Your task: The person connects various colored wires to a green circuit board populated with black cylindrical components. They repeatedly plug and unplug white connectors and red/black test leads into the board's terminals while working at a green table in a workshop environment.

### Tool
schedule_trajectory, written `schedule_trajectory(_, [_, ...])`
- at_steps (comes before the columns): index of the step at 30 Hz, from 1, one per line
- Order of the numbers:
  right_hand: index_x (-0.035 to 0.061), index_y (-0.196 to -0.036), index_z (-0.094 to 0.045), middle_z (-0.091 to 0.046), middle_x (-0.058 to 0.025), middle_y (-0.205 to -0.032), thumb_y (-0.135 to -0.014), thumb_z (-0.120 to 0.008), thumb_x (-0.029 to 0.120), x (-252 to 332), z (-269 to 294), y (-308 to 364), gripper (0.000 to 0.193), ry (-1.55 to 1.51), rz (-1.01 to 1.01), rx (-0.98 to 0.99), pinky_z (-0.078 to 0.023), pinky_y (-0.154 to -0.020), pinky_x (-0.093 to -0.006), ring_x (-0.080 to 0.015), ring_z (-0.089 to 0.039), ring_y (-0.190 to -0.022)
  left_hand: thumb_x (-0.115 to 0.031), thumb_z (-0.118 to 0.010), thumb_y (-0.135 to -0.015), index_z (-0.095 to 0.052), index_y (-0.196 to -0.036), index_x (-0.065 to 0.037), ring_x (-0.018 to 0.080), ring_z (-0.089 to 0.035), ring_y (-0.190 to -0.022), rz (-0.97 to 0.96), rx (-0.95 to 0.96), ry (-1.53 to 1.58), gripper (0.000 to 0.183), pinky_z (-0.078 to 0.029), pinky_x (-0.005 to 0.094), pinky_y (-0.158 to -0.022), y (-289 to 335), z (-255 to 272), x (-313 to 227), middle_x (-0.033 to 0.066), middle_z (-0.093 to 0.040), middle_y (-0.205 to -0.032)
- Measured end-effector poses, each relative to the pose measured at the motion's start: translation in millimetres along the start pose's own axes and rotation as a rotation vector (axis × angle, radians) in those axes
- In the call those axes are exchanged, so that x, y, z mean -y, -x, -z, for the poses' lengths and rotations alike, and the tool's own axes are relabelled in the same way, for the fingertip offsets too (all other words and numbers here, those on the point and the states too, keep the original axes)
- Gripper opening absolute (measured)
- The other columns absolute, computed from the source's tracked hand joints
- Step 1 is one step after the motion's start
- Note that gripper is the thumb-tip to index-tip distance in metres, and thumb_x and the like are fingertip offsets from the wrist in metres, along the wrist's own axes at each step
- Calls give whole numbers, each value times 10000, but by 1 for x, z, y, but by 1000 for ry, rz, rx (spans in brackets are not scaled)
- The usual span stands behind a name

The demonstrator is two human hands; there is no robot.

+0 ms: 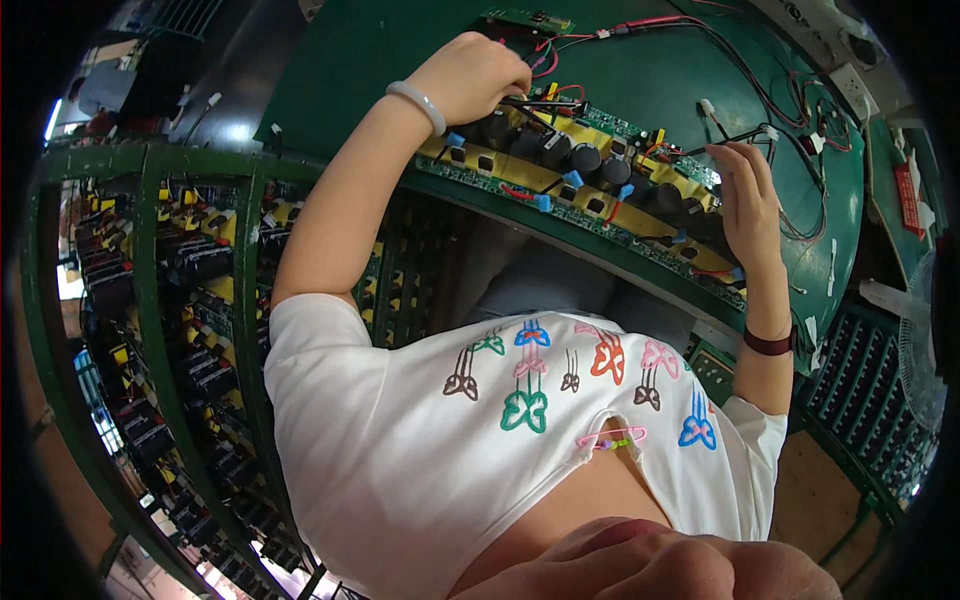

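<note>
Working at a green tabletop (370,75), seated person, both bare hands raised over one long printed circuit board (580,208). Board lies along the near edge of the tabletop, slanting down toward the right, between the hands. It carries a row of black cylindrical capacitors (585,158), yellow strips, and short leads with blue ends (543,203) along its near side.

Left hand (470,80): at the board's far left end, fingers bent and bunched downward by a black cable (530,113). Fingertips partly hidden; cannot tell whether they pinch it. Pale bangle (418,103) on this wrist.

Right hand (748,205): at the board's right end, fingers curled, tips close to a dark wire. Thumb not clear; cannot tell if anything is gripped. Dark red wristband (768,346) below.

Beyond the board: red and black wires (655,21) looping across the tabletop toward the right; a white plug (707,107) near the right fingers; a small green circuit board (530,20) at the top, well apart from the right hand.

To the left, a green metal rack (150,200) filled with similar boards (207,262). To the right, a wall socket (853,88) and a fan (925,340).
</note>
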State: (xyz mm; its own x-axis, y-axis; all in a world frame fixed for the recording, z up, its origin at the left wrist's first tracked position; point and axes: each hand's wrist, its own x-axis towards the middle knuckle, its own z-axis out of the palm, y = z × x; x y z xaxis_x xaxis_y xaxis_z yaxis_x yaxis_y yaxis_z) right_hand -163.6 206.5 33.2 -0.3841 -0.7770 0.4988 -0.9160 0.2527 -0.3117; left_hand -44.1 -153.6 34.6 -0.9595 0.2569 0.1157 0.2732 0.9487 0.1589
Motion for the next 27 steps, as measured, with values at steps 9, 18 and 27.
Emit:
schedule_trajectory(9, [11, -1173, -635, -616, -163, -1108, -948, -547, -55, -4, 0, 3, 251, -25, -57, 6, -518, -834, -400, -344, -636, -968, -136, -669, -789, -734, -776, -42, 302, -701, -840, -6, 202, -281, 115, -551, 408, -766, -22, 19, -24, 157, -718, -848])
schedule_trajectory(18, [16, -1169, -638, -626, -155, -1087, -960, -540, -52, -3, -5, 0, 241, -20, -50, 0, -520, -818, -384, -334, -642, -953, -151, -674, -825, -741, -865, -20, 315, -715, -909, 38, 245, -239, 152, -561, 425, -808, -25, 20, -25, 182, -730, -909])
schedule_trajectory(27, [15, -1175, -642, -638, -147, -1078, -943, -537, -81, -10, -5, 5, 272, 6, -25, 13, -527, -781, -367, -307, -652, -929, -149, -642, -883, -756, -1026, -18, 330, -703, -1047, 156, 391, -118, 225, -556, 423, -896, -28, 48, -45, 216, -721, -1108])
